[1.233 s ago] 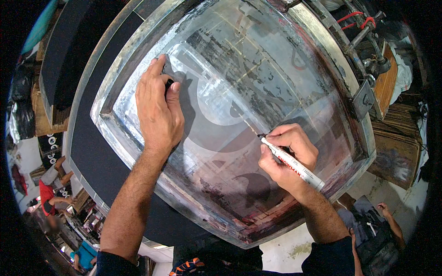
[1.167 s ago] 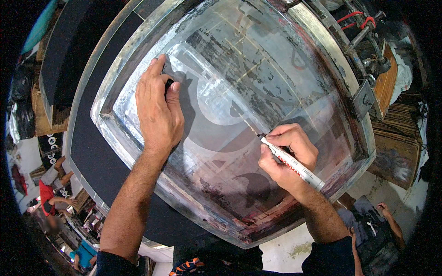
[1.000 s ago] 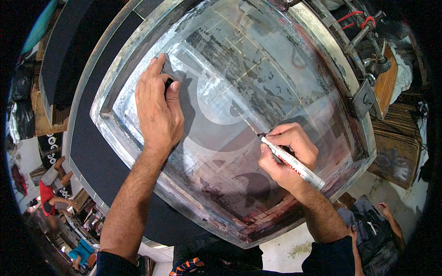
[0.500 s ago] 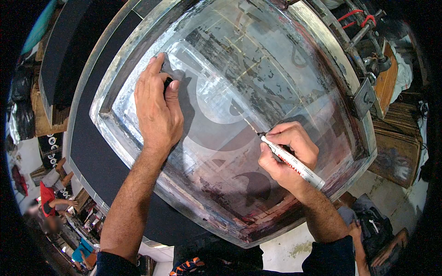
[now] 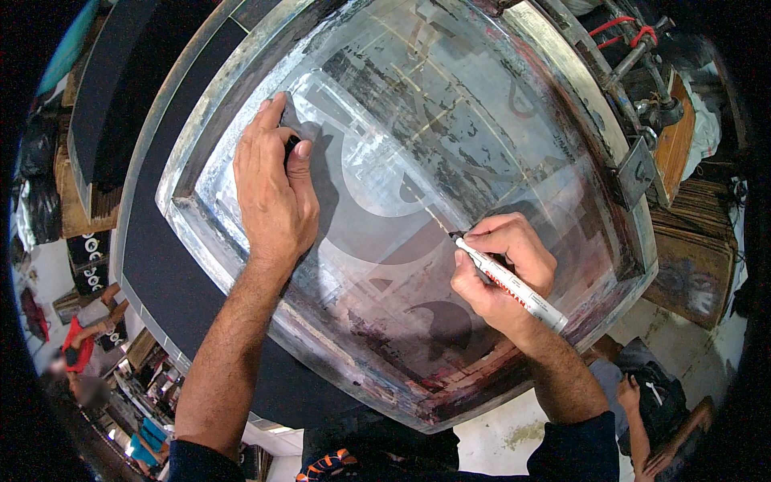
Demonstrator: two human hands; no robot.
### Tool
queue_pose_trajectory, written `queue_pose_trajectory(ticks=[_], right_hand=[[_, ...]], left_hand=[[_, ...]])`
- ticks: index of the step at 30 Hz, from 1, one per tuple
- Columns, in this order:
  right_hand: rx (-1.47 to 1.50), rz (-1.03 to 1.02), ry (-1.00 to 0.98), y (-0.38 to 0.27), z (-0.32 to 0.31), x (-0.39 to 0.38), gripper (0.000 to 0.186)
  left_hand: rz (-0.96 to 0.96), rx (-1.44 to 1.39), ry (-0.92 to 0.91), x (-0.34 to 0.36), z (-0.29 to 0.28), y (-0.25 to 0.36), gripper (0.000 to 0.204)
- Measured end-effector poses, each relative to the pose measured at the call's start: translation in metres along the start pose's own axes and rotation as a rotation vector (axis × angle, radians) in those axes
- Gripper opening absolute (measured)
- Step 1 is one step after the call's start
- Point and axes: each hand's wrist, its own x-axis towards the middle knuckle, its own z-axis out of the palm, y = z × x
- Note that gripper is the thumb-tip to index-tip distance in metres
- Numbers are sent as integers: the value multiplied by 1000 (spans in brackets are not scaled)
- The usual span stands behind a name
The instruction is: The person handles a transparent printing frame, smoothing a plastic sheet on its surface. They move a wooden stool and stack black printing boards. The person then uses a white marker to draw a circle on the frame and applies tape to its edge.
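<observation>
My right hand (image 5: pixel 510 269) grips a white marker (image 5: pixel 518 293) with red lettering. Its tip meets the mesh at the end of a thin pale line. Beneath both hands lies a screen-printing screen (image 5: pixel 393 297), its framed mesh bearing grey stencil shapes, worn dark patches and pale ruled lines. On the left part of the mesh rests my left hand (image 5: pixel 277 189), fingers stretched away from me. Between its thumb and a bent finger shows a small black piece (image 5: pixel 293 145), partly hidden.
Under the screen lies a dark board (image 5: pixel 193 265). A metal clamp (image 5: pixel 642 72) with red cord stands at the upper right, near stacked boards (image 5: pixel 687 233). Other people are around: one in red (image 5: pixel 76 333) at far left, another's arm (image 5: pixel 634 418) at lower right.
My hands and the marker stay almost in place. At far left the person in red has shifted, and the bystander's arm at lower right has moved slightly.
</observation>
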Motion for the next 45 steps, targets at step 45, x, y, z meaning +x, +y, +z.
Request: queue_pose_trajectory(ticks=[45], right_hand=[[243,-9,-47,4,98,157,22]], left_hand=[[-13,-228,-118,5,-23,4,19]])
